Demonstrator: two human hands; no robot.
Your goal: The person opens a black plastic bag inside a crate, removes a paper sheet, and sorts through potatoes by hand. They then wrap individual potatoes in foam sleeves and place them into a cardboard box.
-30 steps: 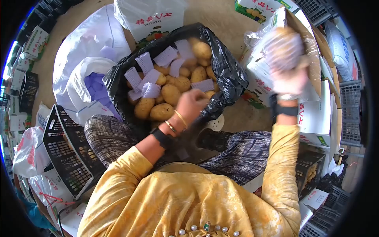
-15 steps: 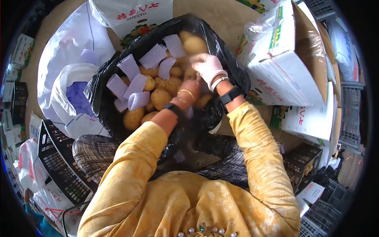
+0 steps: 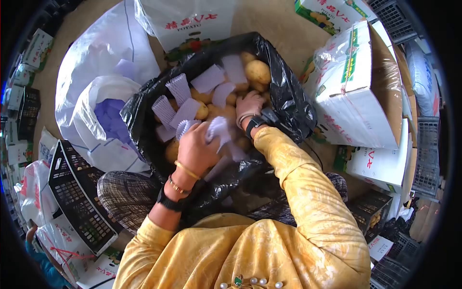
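A black plastic bag (image 3: 293, 108) lies open in front of me, full of potatoes (image 3: 258, 72) with several pale foam net sleeves (image 3: 207, 79) on top. My left hand (image 3: 198, 150) is over the near left part of the bag, its fingers closed on a foam sleeve (image 3: 219, 131) that is blurred by motion. Further right, my right hand (image 3: 250, 106) reaches down among the potatoes, fingers curled downward; what they hold, if anything, is hidden.
On the left stand a white sack (image 3: 110, 53) with purple foam sleeves (image 3: 113, 119) and a black crate (image 3: 84, 197). Potato cartons are at the top (image 3: 192, 21) and right (image 3: 353, 89). Another person's arm (image 3: 36, 255) shows at the lower left.
My left hand has moved left and nearer to me and now has a foam sleeve. My right hand has shifted lower, in among the potatoes. The whole view has shifted slightly.
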